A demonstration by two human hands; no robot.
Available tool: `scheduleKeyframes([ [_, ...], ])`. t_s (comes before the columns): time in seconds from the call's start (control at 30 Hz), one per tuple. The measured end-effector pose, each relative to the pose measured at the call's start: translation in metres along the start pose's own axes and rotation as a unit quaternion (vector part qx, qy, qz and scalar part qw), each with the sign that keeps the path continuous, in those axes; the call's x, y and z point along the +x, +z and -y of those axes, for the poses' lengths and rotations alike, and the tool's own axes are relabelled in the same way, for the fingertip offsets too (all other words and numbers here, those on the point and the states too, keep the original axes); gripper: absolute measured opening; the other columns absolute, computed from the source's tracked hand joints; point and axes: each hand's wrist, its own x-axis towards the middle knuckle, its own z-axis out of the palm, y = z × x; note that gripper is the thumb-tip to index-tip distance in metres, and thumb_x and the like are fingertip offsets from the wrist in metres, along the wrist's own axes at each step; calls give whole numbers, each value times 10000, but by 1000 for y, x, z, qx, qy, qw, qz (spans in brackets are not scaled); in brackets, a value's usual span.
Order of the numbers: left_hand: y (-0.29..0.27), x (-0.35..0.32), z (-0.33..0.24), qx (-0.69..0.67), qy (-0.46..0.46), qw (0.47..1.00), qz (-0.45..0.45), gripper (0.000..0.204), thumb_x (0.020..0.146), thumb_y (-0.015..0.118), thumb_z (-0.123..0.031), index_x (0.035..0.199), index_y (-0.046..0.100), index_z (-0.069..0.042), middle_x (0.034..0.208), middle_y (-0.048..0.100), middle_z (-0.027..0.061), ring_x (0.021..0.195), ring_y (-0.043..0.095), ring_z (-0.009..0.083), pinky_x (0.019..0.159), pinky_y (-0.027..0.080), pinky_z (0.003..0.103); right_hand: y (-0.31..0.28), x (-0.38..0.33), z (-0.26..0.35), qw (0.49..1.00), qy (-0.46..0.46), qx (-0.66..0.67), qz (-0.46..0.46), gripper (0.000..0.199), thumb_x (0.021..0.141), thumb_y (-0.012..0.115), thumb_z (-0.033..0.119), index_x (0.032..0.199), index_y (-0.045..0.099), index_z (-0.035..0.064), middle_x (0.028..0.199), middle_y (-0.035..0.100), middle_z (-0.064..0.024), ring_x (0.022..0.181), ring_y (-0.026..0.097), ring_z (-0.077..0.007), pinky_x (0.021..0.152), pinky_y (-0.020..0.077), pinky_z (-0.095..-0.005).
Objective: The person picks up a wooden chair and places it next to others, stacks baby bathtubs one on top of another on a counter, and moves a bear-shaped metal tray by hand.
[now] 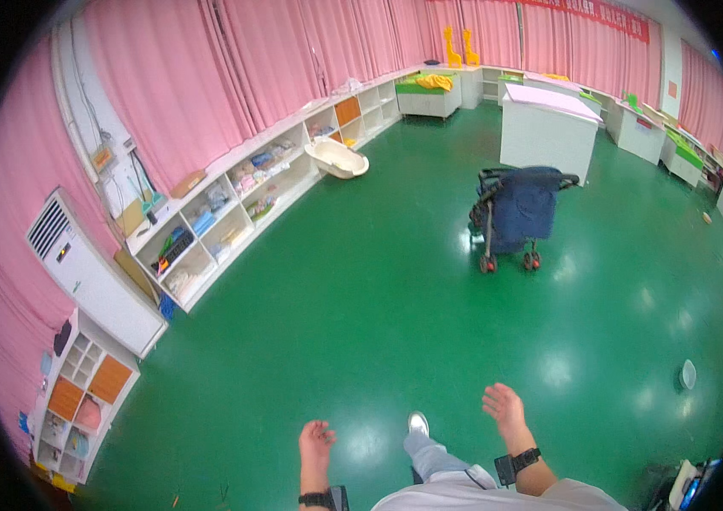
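My left hand is held out over the green floor, its fingers loosely curled and apart with nothing visible in them. To the right, my right hand is raised with its fingers partly stretched, also holding nothing. Each wrist carries a black strapped device. Neither hand touches anything. Ahead and slightly right stands a dark blue stroller with small red-hubbed wheels, well beyond my hands. One white shoe of mine shows between my hands.
Low white shelves with bagged items line the left wall. A cream baby bathtub leans against them. A tall white air conditioner stands nearer. Behind the stroller is a white table. A pale basin lies at right.
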Motion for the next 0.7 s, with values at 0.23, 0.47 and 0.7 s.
scheduleKeyframes([
  [0.23, 36, 153, -104, 43, 33, 992, -115, 146, 858, 499, -258, 878, 524, -116, 848, 587, 45, 696, 539, 198, 598, 440, 359, 207, 220, 52, 992, 47, -55, 100, 431, 870, 494, 297, 1218, 447, 48, 1186, 555, -132, 1030, 550, -282, 857, 455, -413],
  [0.47, 54, 342, -188, 2, 104, 982, -160, 193, 847, 516, -291, 907, 529, -107, 860, 592, 56, 689, 539, 191, 581, 444, 340, 417, 405, 79, 985, 1, -66, 160, 337, 869, 514, 212, 1165, 485, 54, 1102, 595, -104, 970, 576, -239, 817, 475, -368],
  [0.7, 113, 603, -281, 53, 36, 987, -146, 195, 857, 498, -290, 914, 526, -106, 872, 599, 40, 705, 538, 186, 604, 449, 356, 494, 568, 73, 996, 22, -78, 28, 360, 857, 523, 225, 1175, 471, 62, 1116, 581, -107, 955, 578, -253, 800, 478, -386],
])
